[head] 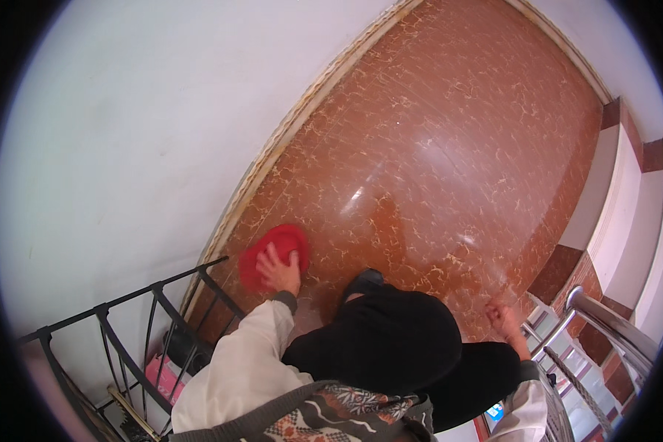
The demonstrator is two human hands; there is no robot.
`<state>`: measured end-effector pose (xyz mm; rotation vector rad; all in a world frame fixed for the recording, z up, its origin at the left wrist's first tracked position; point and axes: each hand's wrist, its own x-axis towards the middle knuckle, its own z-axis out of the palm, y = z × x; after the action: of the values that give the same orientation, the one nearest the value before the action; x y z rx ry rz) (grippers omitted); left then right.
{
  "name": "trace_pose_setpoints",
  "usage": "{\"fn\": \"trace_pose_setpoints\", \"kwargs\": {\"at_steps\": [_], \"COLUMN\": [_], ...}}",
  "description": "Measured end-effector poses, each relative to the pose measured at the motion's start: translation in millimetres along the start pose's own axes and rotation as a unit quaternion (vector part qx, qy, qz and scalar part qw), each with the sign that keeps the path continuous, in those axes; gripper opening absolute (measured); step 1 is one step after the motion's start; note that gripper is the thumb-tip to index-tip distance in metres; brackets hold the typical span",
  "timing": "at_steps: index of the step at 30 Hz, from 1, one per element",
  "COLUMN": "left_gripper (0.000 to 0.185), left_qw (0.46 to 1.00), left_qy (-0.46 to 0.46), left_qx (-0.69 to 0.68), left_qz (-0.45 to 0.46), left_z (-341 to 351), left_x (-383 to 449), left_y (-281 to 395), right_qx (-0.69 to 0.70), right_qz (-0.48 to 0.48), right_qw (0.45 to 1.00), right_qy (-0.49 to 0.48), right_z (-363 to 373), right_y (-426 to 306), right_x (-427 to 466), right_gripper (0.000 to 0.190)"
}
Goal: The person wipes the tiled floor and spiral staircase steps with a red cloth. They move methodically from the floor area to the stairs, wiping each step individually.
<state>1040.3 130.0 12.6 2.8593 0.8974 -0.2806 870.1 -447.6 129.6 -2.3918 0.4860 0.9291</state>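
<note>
A red, rounded piece that looks like folded cloth (248, 271) lies on the brown marble-patterned floor (447, 138), close to the skirting. My left hand (280, 271) is over it, palm down with the fingers spread; whether the palm presses on it cannot be seen. To the right of my bent knees, my right hand (503, 317) hangs near a metal railing. Its fingers are curled, and nothing shows in them.
A black metal rack (102, 309) stands at my left against the white wall (127, 138). Behind its bars are a pink box (163, 373) and a dark item. Steps (591, 199) and a shiny metal railing (613, 320) run along the right. My dark shoe (364, 280) is on the floor.
</note>
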Motion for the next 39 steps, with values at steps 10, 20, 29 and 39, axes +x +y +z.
{"fn": "trace_pose_setpoints", "kwargs": {"at_steps": [10,20,29,39], "left_gripper": [0.082,0.077,0.071,0.038], "left_qw": [0.696,0.97,0.663,0.715], "left_qy": [-0.147,0.055,-0.527,-0.448], "left_qx": [-0.016,-0.063,-0.088,-0.236], "left_qz": [0.702,0.229,0.525,0.481], "left_z": [-9,14,-1,-92], "left_x": [-29,85,-81,31], "left_y": [199,316,438,395], "right_qx": [0.397,0.497,0.298,-0.1], "right_qz": [0.151,0.015,-0.25,-0.165], "right_qw": [0.904,0.85,0.911,0.969], "right_qy": [-0.049,-0.173,-0.137,0.155], "right_z": [107,6,-97,-42], "right_y": [-17,-125,-209,-191], "right_x": [-22,-54,-26,123], "right_gripper": [0.033,0.035,0.028,0.087]}}
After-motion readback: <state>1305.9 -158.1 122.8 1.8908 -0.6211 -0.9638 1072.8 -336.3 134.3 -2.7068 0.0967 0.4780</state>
